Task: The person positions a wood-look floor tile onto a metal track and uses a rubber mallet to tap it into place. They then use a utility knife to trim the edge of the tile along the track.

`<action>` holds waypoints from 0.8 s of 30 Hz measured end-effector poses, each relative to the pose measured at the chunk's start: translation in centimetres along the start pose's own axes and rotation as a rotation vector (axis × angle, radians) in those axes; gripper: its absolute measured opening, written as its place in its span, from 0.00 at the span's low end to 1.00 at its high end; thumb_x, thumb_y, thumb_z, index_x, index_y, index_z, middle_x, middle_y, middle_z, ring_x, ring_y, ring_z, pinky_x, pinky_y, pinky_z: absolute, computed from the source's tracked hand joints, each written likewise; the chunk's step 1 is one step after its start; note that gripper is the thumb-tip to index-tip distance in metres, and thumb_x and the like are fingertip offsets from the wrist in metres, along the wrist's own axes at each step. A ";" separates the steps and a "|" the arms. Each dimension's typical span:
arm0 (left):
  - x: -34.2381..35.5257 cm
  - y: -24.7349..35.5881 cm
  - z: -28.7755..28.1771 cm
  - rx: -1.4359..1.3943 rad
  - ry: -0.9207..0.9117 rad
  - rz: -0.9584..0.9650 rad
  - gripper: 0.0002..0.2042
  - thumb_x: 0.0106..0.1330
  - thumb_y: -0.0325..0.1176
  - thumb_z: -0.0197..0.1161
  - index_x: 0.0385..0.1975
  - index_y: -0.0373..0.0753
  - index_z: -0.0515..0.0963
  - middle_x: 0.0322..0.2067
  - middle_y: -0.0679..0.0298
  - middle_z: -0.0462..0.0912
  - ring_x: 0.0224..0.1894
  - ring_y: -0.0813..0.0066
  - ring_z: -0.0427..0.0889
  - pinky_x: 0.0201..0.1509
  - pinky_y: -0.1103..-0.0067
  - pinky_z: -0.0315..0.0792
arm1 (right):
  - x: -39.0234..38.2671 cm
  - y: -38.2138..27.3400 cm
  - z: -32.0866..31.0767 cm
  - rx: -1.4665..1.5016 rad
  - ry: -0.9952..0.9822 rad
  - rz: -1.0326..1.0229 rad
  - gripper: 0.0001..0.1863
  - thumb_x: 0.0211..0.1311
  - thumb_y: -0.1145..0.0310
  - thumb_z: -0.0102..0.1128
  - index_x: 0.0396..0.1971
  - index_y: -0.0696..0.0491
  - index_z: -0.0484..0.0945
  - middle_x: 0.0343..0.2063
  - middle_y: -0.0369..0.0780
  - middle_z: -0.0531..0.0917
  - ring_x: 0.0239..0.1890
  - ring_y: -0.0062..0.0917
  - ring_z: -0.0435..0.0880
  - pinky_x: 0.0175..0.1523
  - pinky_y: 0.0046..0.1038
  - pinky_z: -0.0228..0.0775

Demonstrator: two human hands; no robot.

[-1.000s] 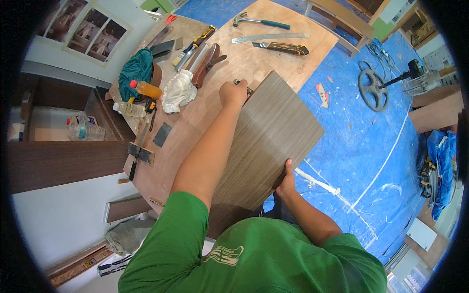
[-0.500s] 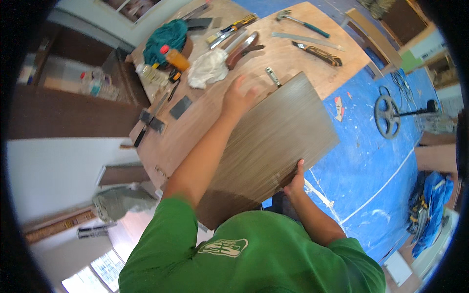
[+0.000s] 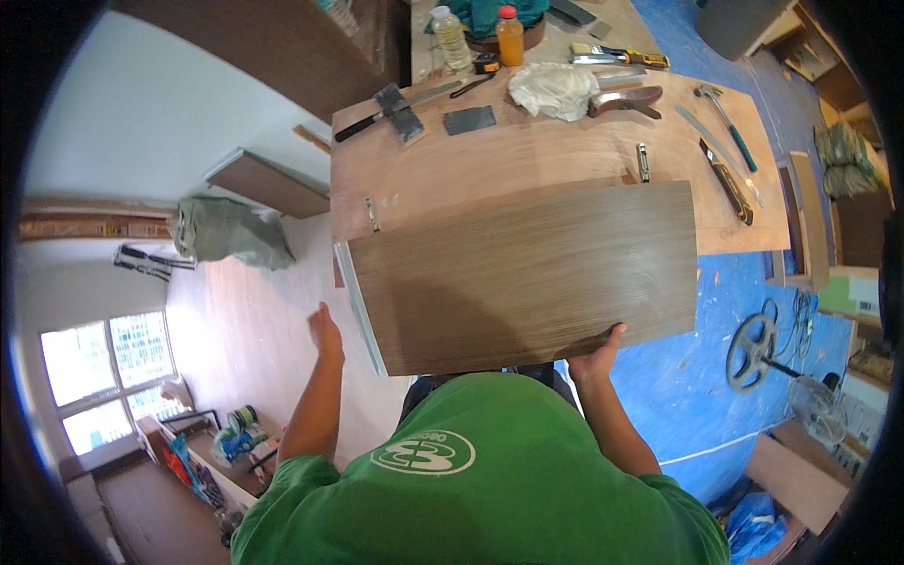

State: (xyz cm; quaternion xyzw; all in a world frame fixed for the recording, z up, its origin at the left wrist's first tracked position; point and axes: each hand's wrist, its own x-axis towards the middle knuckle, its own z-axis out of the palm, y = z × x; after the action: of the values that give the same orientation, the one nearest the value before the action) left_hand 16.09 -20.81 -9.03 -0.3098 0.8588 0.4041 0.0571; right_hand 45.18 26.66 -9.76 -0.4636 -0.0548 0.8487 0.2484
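Note:
A brown wood-grain cabinet door (image 3: 527,278) lies in front of me, its far side over the wooden work table and its near side by my waist. My right hand (image 3: 597,358) grips the near edge toward the right, thumb on the top face, the other fingers mostly hidden underneath. Off the door's left end, my left hand (image 3: 326,331) hangs in the air, touching nothing, fingers loosely apart. A pale strip (image 3: 360,306) runs down that left end. Two metal hinges, one at left (image 3: 372,215) and one at right (image 3: 643,162), stick out past the far edge.
On the work table (image 3: 433,179) lie a knife (image 3: 363,127) under a dark sanding block, a grey sheet (image 3: 469,120), white cloth (image 3: 553,90), handsaw (image 3: 725,184) and hammer (image 3: 730,132). Bottles (image 3: 509,38) stand farther back. Blue sheeting (image 3: 716,348) covers the floor at right.
My left hand has moved from beyond the door's far edge to outside its left end. In view, the door has turned to lie crosswise. My right hand keeps its grip.

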 end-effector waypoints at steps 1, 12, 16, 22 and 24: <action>-0.4 -2.0 -0.5 -0.056 -0.143 -0.211 0.30 0.72 0.63 0.56 0.50 0.36 0.75 0.48 0.61 0.80 0.52 0.69 0.76 0.58 0.70 0.70 | -0.6 -0.1 0.4 -0.012 0.002 0.014 0.47 0.71 0.30 0.44 0.77 0.49 0.53 0.76 0.43 0.58 0.77 0.43 0.57 0.78 0.51 0.48; -7.4 -1.4 2.9 -0.011 -0.133 0.153 0.27 0.71 0.58 0.60 0.31 0.33 0.77 0.28 0.61 0.77 0.33 0.69 0.72 0.39 0.69 0.69 | -3.1 -2.0 0.4 -0.093 -0.081 0.128 0.40 0.73 0.33 0.43 0.74 0.46 0.58 0.74 0.43 0.62 0.75 0.44 0.60 0.76 0.57 0.51; -7.4 1.0 3.0 -0.030 -0.039 0.213 0.29 0.70 0.55 0.64 0.19 0.32 0.71 0.19 0.62 0.69 0.26 0.70 0.67 0.33 0.68 0.65 | -3.7 -2.3 0.5 -0.177 -0.101 0.133 0.38 0.73 0.35 0.48 0.71 0.46 0.62 0.71 0.42 0.68 0.73 0.43 0.65 0.74 0.56 0.56; -3.9 3.8 5.5 -0.031 -0.050 0.249 0.27 0.70 0.53 0.64 0.23 0.29 0.77 0.22 0.54 0.78 0.28 0.63 0.74 0.36 0.64 0.70 | -1.6 -2.8 1.5 -0.291 -0.081 0.143 0.40 0.70 0.32 0.49 0.71 0.45 0.63 0.70 0.41 0.69 0.71 0.42 0.66 0.73 0.55 0.56; -2.0 3.6 6.1 -0.057 -0.032 0.307 0.25 0.71 0.52 0.64 0.28 0.30 0.81 0.26 0.50 0.83 0.30 0.58 0.80 0.39 0.63 0.73 | -1.2 -2.8 3.0 -0.329 -0.076 0.147 0.40 0.71 0.32 0.49 0.71 0.45 0.63 0.68 0.42 0.70 0.69 0.42 0.68 0.73 0.54 0.57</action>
State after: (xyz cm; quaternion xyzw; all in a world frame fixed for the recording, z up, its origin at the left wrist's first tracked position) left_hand 14.69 -13.68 -10.00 -0.1697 0.8832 0.4371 -0.0005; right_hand 44.28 28.96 -6.25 -0.4685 -0.1680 0.8611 0.1042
